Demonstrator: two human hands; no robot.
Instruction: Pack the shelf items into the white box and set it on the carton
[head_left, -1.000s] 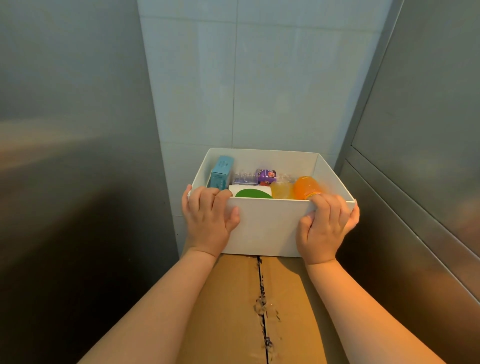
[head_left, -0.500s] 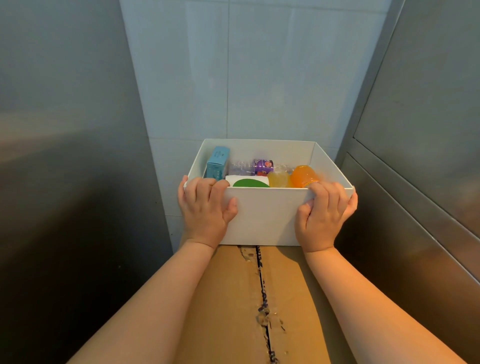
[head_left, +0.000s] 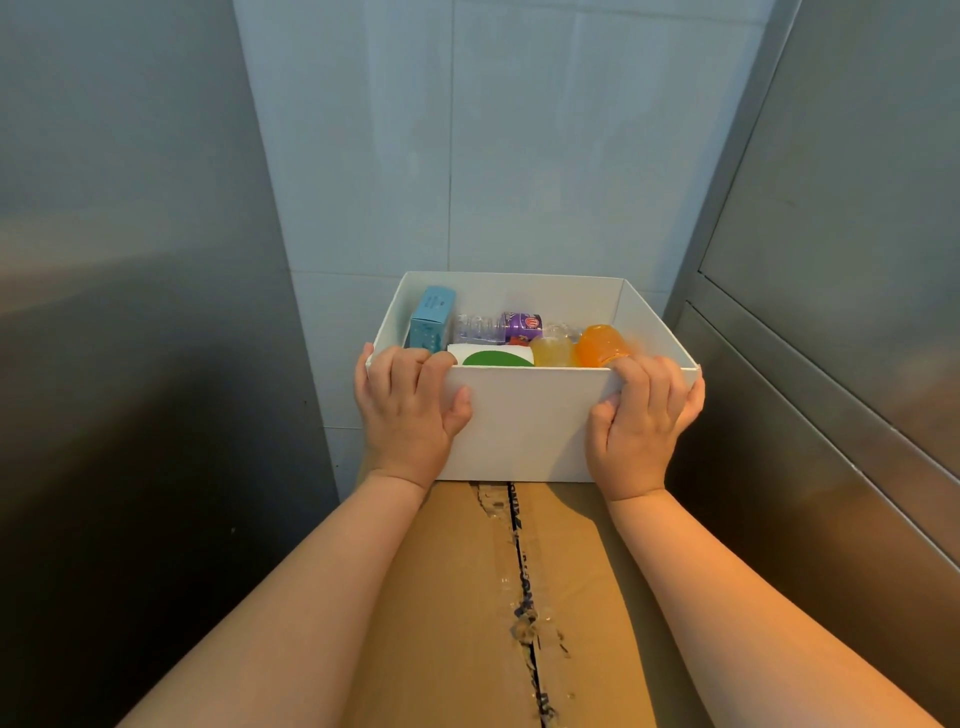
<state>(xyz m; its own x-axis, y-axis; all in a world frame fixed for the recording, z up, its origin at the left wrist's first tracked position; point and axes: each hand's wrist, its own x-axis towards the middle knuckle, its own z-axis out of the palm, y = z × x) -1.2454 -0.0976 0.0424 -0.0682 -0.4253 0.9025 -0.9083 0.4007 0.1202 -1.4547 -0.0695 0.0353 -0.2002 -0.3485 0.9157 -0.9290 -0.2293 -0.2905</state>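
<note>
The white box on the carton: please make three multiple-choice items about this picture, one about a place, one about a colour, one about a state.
1. Where in the white box does the light blue carton stand?
A. far left corner
B. far right corner
C. middle

2. What colour is the label on the clear bottle?
A. red
B. purple
C. yellow

3. How do the left hand and right hand hold the box?
A. both lie flat on the carton
B. only one touches it
C. both grip its near wall, fingers over the rim

Answers:
1. A, it stands against the left wall at the back.
2. B, the band around the lying bottle is purple.
3. C, each hand's fingers curl over the near rim, thumbs on the outside.
</note>
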